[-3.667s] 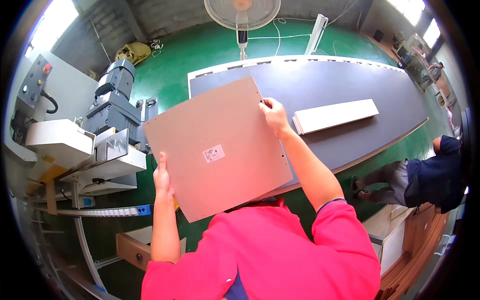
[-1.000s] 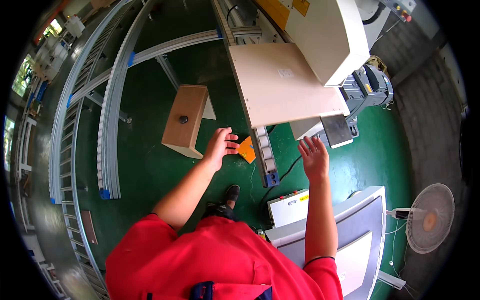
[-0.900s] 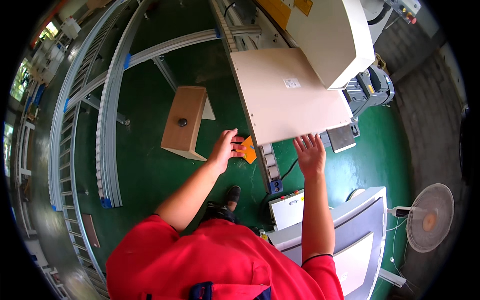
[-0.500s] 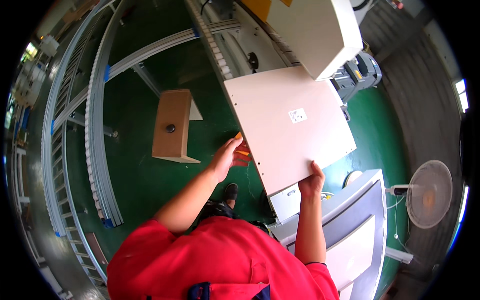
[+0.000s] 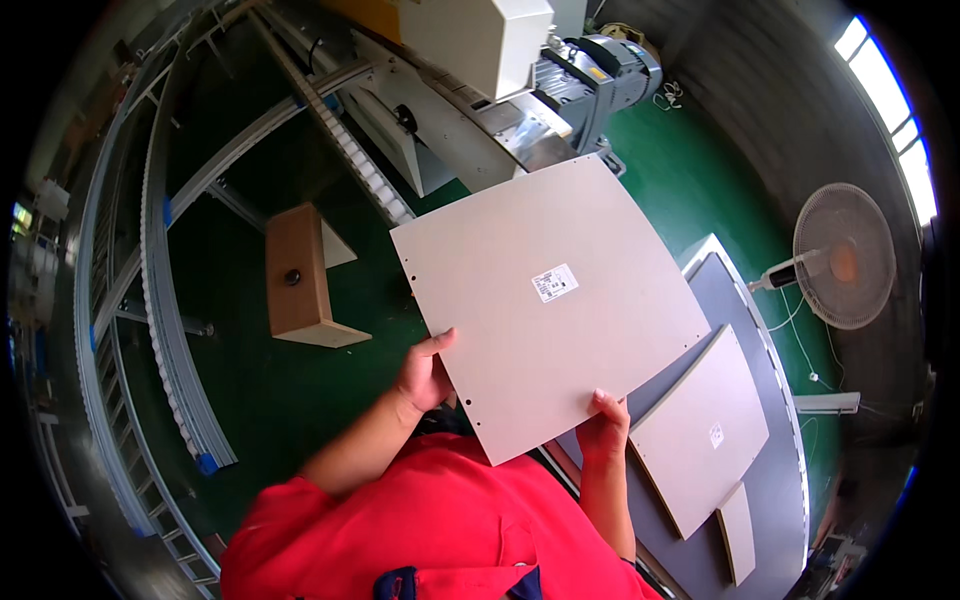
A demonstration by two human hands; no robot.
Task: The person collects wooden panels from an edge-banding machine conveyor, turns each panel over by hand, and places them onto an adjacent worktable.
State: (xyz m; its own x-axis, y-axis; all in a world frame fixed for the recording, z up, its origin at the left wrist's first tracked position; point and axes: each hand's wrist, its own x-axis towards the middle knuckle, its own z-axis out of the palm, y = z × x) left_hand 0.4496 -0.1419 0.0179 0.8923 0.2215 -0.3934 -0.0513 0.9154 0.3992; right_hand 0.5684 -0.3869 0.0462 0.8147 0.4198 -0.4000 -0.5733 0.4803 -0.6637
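Note:
Both my hands hold a large pale board with a white label on its face and small drilled holes along its left and right edges. My left hand grips the left edge, thumb on top and fingers underneath. On the near edge, my right hand has its thumb over the face, with the other fingers mostly hidden below. To the right, a second labelled board lies on a grey-topped table, beside a narrow pale strip.
Ahead stands a machine with a pale housing and a grey motor. Roller conveyor rails run along the left. A brown box-like piece with a dark knob rests on the green floor. A fan stands beyond the table.
The board has come away from the machine and nearer my body. My left hand now shows its thumb on the board's face. My view has turned toward the table at the right.

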